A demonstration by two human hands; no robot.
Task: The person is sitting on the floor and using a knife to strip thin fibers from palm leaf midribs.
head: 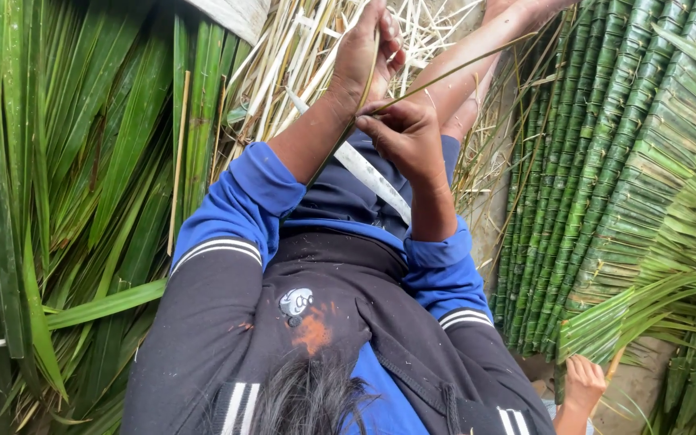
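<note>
The left hand [368,52] pinches a thin green leaf strip [453,71] up high. The right hand [404,133] is closed on what looks like a long knife [364,169], just below. Loose green leaves [66,161] lie on the left. Folded leaf rolls [606,161] lie stacked on the right.

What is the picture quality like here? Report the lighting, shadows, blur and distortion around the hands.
Head view: soft, even daylight with no glare or hard shadows. The left hand and right hand on the thin green leaf strip are fairly sharp. The dark hair at the bottom edge is soft. The wide lens bends the stacked folded leaves on the right and stretches the loose long leaves on the left.
</note>
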